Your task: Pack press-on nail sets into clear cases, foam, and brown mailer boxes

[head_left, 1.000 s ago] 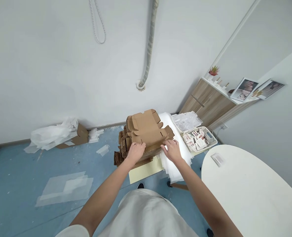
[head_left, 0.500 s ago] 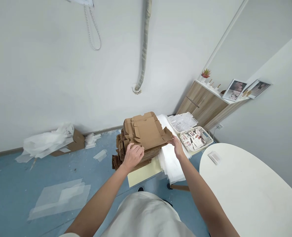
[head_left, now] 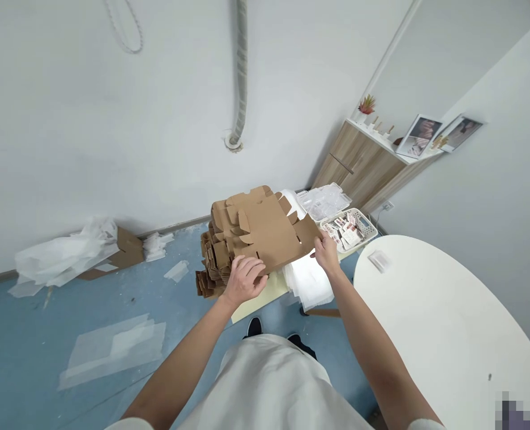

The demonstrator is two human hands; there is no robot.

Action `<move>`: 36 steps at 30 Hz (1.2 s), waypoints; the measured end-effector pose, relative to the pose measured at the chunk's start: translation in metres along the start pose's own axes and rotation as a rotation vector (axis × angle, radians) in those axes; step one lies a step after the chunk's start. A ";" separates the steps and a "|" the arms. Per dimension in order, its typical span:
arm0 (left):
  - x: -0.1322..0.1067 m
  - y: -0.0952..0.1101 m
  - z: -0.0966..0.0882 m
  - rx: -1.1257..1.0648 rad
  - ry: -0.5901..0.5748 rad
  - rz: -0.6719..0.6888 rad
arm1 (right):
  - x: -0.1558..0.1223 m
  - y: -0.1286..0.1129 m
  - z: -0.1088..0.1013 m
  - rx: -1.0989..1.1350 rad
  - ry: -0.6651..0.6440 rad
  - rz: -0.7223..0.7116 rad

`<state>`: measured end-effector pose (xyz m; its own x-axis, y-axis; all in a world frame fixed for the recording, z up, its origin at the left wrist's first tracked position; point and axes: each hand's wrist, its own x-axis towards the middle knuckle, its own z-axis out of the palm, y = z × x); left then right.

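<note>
A flat, die-cut brown cardboard box blank (head_left: 269, 230) is lifted off a tall stack of the same blanks (head_left: 215, 263). My left hand (head_left: 245, 279) grips its near left edge, fingers curled over the card. My right hand (head_left: 325, 252) pinches its right corner. The blank tilts up toward me, above the stack. A pile of white foam sheets (head_left: 310, 280) lies just right of the stack, under my right hand.
A white basket of small packets (head_left: 352, 227) and a clear plastic tray (head_left: 323, 200) sit behind the sheets. A round white table (head_left: 439, 322) is at right, a wooden cabinet (head_left: 363, 170) in the corner. Plastic sheets (head_left: 113, 349) and a box with wrapping (head_left: 81, 254) lie on the blue floor.
Both hands have taken hold of the top blank and lifted it off the stack toward me. The camera has tilted slightly.
</note>
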<state>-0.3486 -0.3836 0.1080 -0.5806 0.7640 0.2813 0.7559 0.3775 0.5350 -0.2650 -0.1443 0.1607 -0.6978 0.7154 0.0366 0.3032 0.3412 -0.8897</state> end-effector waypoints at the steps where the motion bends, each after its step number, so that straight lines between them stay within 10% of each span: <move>1: 0.001 0.001 0.003 -0.010 0.038 -0.028 | -0.004 0.003 -0.005 0.033 0.031 0.004; 9: 0.026 0.046 0.037 -0.265 0.405 -0.252 | -0.055 0.048 -0.076 0.215 0.365 0.092; 18: 0.046 0.139 0.139 -0.783 -0.256 -0.321 | -0.158 0.131 -0.180 0.202 0.841 0.240; 25: 0.053 0.229 0.216 -0.722 -0.491 -0.147 | -0.231 0.201 -0.245 0.125 1.095 0.407; 36: 0.053 0.306 0.323 -0.362 -0.688 0.024 | -0.299 0.292 -0.301 0.114 0.933 0.647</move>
<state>-0.0501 -0.0586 0.0292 -0.1574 0.9674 -0.1985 0.5512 0.2529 0.7952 0.2278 -0.0751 0.0267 0.3374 0.9273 -0.1622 0.3366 -0.2798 -0.8991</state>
